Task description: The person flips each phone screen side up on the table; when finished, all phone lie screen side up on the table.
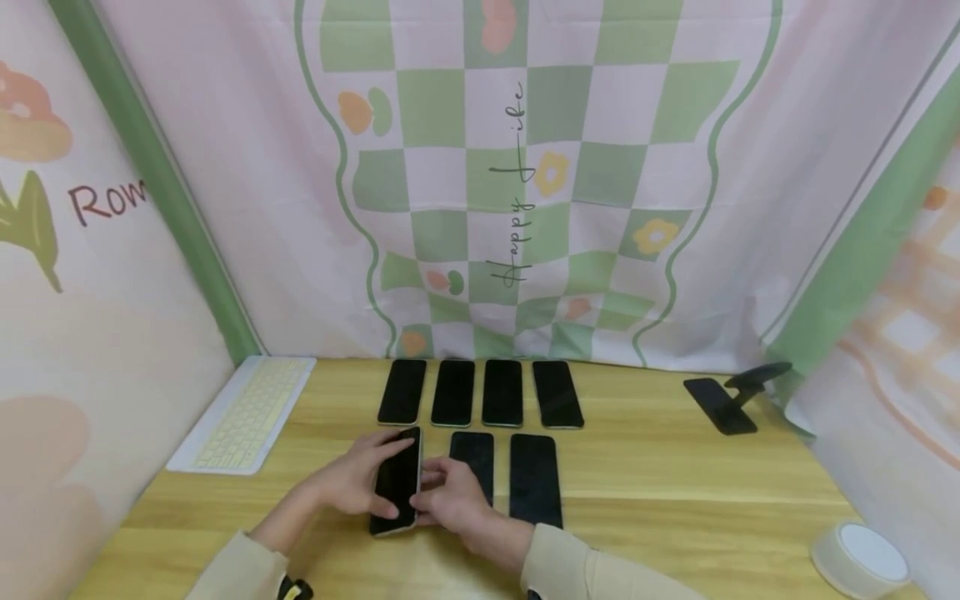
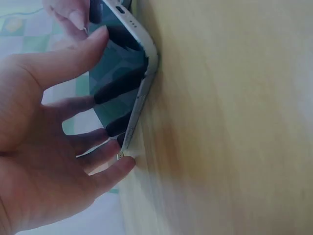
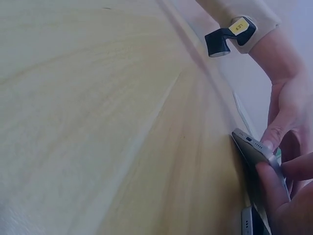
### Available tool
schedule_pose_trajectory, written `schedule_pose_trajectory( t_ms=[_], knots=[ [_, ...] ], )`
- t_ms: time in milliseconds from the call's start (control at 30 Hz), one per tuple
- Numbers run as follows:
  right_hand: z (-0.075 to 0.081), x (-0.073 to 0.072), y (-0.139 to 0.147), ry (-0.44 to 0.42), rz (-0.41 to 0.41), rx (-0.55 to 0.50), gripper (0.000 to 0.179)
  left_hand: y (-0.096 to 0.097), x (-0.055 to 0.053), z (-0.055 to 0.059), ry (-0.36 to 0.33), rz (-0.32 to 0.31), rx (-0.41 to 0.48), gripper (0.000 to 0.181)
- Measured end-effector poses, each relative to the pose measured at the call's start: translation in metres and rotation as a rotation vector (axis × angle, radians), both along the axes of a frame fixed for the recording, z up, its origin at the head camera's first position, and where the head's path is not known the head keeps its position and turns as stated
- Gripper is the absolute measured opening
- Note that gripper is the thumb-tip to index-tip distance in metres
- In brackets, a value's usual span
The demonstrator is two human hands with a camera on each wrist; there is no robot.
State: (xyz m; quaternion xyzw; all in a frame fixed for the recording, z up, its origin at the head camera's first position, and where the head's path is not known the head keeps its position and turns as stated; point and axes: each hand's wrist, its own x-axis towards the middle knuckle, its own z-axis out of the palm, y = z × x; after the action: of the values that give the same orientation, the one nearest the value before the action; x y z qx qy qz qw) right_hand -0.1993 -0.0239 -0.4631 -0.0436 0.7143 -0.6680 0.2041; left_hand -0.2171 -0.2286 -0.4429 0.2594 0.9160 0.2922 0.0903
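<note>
Both hands are on one black-screened smartphone point(image 1: 397, 479) with a pale frame, tilted off the wooden table. My left hand point(image 1: 352, 475) holds it from the left, thumb over the lower screen and a finger near the top. From the right, my right hand point(image 1: 455, 497) pinches its long edge. The left wrist view shows the phone's bottom edge with its port, and the left hand point(image 2: 54, 132) spread along the side. In the right wrist view the right hand point(image 3: 286, 205) grips the phone point(image 3: 257, 147); some fingertips are hidden.
Several phones point(image 1: 452, 393) lie in a row at the back. Two more, one partly covered phone point(image 1: 472, 462) and another phone point(image 1: 536, 481), lie right of the hands. A white keyboard point(image 1: 243, 417) lies left; a black stand point(image 1: 731, 400) and a tape roll point(image 1: 860, 558) are right.
</note>
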Motion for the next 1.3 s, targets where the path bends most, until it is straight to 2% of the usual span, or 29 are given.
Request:
schedule_pose_trajectory(
  t_ms=[133,267,367,800,1167,1300],
  knots=[
    [0.003,0.003,-0.001,0.032,0.034,0.014,0.064,-0.002,0.001,-0.001,-0.031,-0.018,0.007,0.096],
    [0.007,0.005,-0.004,0.092,0.063,0.077,0.072,-0.003,0.001,-0.004,-0.03,-0.018,-0.011,0.094],
    [0.011,0.005,-0.006,0.1,0.083,0.111,0.074,-0.004,-0.001,-0.007,-0.028,-0.012,-0.037,0.093],
    [0.024,-0.001,-0.005,0.054,0.097,0.213,0.071,0.001,-0.005,-0.005,-0.046,-0.013,-0.059,0.091],
    [0.026,-0.006,-0.005,-0.031,0.125,0.213,0.07,0.004,-0.008,-0.007,-0.079,0.008,-0.09,0.09],
    [0.025,-0.007,-0.004,-0.023,0.117,0.211,0.07,0.005,-0.01,-0.006,-0.081,0.005,-0.095,0.09]
  ],
)
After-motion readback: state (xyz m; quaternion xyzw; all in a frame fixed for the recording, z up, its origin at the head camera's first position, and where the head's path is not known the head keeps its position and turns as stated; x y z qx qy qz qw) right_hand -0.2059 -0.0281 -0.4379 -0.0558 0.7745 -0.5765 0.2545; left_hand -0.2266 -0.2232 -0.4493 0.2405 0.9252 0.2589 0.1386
